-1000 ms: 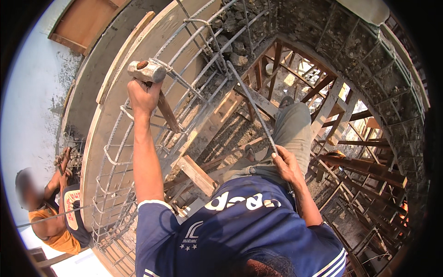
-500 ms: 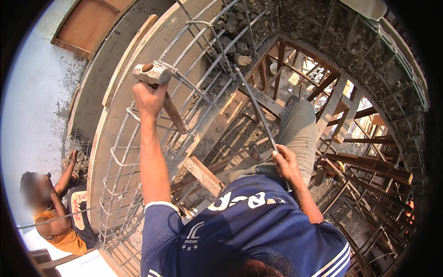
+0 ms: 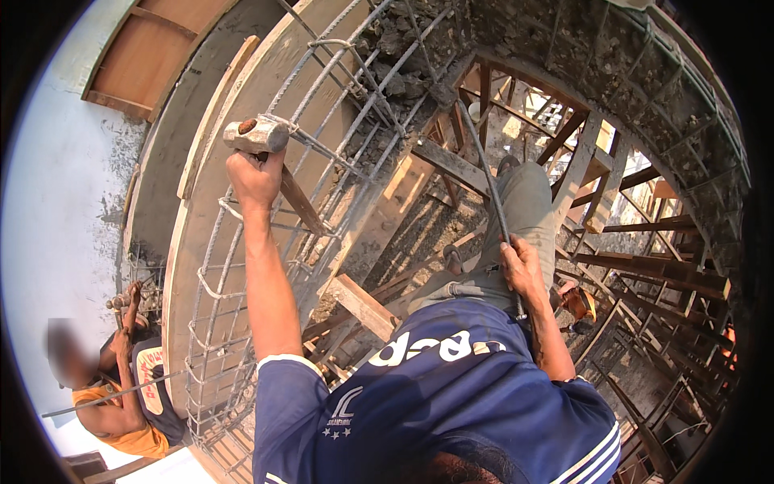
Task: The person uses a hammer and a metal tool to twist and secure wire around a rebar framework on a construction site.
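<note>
My left hand (image 3: 256, 179) is closed round the wooden handle of a sledgehammer (image 3: 256, 135), just under its grey metal head. The handle slants down toward the rebar cage (image 3: 218, 278), over whose bars the hammer is held. In my right hand (image 3: 522, 262) is a long, thin metal bar (image 3: 481, 153), gripped near its lower part. The bar runs up past my trouser leg (image 3: 520, 202), its far tip over the opening beside the broken concrete (image 3: 395, 81). The bar's tip looks apart from the concrete.
A curved plywood form (image 3: 181, 234) stands left of the cage. At lower left a co-worker in orange (image 3: 133, 403) sits holding a tool. Wooden props (image 3: 653, 270) fill the space below right, where another person (image 3: 579, 306) partly shows. A rough concrete wall (image 3: 613, 56) curves round the far right.
The bar's tip has swung right, away from the broken concrete, and my right hand has shifted slightly right. My left hand still holds the hammer. The co-worker's hands have come together on a tool.
</note>
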{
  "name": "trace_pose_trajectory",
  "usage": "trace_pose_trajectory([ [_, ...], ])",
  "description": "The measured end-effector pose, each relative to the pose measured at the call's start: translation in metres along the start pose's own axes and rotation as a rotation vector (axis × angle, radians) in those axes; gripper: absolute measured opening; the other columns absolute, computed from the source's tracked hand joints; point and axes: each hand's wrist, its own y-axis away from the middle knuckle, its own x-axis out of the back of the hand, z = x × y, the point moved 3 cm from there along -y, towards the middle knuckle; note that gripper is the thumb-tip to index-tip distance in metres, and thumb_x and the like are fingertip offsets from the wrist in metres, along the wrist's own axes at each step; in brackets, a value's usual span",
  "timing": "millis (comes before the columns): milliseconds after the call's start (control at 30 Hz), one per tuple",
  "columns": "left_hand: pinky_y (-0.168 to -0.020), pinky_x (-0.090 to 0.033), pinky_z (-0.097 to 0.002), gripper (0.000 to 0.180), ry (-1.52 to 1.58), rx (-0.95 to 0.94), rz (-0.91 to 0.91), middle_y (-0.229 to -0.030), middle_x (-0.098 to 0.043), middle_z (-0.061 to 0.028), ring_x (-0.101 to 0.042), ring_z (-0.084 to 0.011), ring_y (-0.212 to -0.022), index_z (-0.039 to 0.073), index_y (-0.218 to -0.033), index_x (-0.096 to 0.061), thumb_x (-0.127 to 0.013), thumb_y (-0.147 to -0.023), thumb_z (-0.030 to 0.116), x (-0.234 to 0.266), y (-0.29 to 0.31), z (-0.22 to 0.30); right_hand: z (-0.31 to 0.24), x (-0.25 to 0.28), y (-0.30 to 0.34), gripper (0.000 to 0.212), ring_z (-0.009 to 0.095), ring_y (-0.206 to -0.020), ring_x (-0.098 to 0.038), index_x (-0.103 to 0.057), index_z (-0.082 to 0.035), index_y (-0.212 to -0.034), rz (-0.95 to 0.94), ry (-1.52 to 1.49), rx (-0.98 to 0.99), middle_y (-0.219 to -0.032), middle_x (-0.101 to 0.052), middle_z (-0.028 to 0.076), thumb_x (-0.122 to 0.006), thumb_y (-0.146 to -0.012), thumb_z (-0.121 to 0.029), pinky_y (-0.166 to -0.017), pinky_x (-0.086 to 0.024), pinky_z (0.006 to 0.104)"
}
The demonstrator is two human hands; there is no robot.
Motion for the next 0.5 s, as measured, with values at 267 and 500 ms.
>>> trace_pose_trajectory([
  [267, -0.059, -0.050, -0.0324, 0.023, -0.073, -0.045, 0.029, -0.063, -0.067, -0.0097, -0.066, -0.0164, -0.060, -0.003, -0.083, -0.070, -0.078, -0.080, 0.018, 0.001, 0.000, 0.005, -0.025, -0.017, 0.001, 0.034, 0.012, -0.064, -0.047, -0.062, 0.006, -0.116, -0.112, 0.224, 0.170, -0.068, -0.053, 0.003, -0.056, -0.095, -0.021, -0.060, -0.042, 0.0342],
  [500, -0.069, -0.047, -0.0259, 0.023, -0.116, 0.047, -0.075, -0.080, -0.066, -0.0013, -0.057, -0.0069, -0.075, -0.005, -0.096, -0.071, -0.077, -0.084, 0.014, 0.003, -0.003, 0.003, -0.044, -0.066, -0.081, 0.024, 0.005, -0.045, -0.036, -0.053, -0.006, -0.082, -0.282, -0.094, 0.060, -0.063, -0.043, -0.004, -0.056, -0.099, -0.022, -0.039, -0.029, 0.0264],
])
